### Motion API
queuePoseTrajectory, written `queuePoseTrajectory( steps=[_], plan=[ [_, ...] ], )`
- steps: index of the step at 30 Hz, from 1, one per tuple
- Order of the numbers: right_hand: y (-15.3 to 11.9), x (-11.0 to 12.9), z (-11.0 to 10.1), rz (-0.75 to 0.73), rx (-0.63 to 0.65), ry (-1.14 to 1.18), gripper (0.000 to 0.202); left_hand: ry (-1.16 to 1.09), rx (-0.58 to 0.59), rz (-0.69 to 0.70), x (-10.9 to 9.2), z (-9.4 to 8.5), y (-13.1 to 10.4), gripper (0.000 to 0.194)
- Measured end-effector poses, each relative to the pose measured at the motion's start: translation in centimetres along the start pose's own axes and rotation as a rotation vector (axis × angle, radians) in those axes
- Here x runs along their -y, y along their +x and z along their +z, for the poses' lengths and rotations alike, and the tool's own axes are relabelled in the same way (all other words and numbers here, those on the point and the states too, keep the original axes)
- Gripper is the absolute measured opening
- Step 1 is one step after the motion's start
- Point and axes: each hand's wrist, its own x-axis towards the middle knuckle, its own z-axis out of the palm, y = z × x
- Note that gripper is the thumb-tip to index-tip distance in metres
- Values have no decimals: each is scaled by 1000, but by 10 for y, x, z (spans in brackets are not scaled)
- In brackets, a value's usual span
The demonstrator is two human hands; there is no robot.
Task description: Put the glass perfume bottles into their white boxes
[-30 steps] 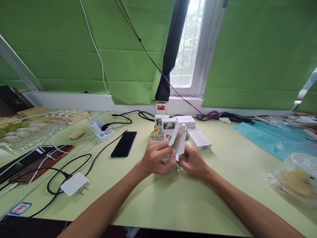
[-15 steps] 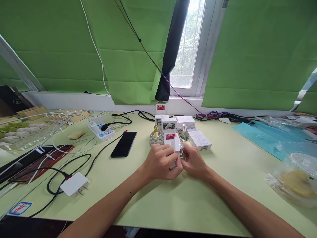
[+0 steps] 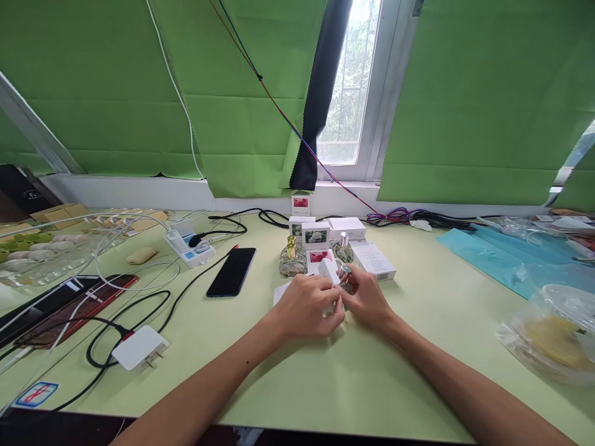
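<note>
My left hand (image 3: pixel 307 306) is closed around a small white box (image 3: pixel 328 270), and its fingers hide most of it. Right beside it, my right hand (image 3: pixel 367 298) grips a glass perfume bottle with a silver cap (image 3: pixel 344 272); its body is partly covered by the fingers. The two hands nearly touch. Just beyond them stand a gold-capped perfume bottle (image 3: pixel 292 260) and a silver-capped perfume bottle (image 3: pixel 344 249). Between these are white boxes with flower pictures, one with a white flower (image 3: pixel 317 236) and one with a red flower (image 3: pixel 320 256). Part of a white printed piece (image 3: pixel 279 292) shows left of my left hand.
A white box with printed text (image 3: pixel 373 260) lies to the right. On the left are a black phone (image 3: pixel 231 272), a power strip (image 3: pixel 189 248), a white charger (image 3: pixel 140 347) and loose cables. Blue sheeting (image 3: pixel 488 254) and a bagged plastic tub (image 3: pixel 558 331) lie at right.
The white box in my left hand has tilted and moved slightly down and left. A white printed piece now shows beside my left hand. The view has shifted a little.
</note>
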Motion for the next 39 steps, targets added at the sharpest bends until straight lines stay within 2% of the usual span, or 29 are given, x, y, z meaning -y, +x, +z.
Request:
queuePoseTrajectory(
  steps=[9,17,25,33,39],
  plan=[
    [2,-9,-2,95,2,185,15,-19,139,5,-5,5,-1,13],
    [4,-13,-5,99,22,214,17,-32,118,12,-6,4,-2,3],
    [4,-17,-5,61,41,215,14,-4,121,25,-8,6,-3,6],
    [3,-10,-6,34,56,150,18,-26,133,26,-8,6,-3,7],
    [3,-5,-6,12,109,129,25,-34,70,38,-9,7,-4,11]
  ],
)
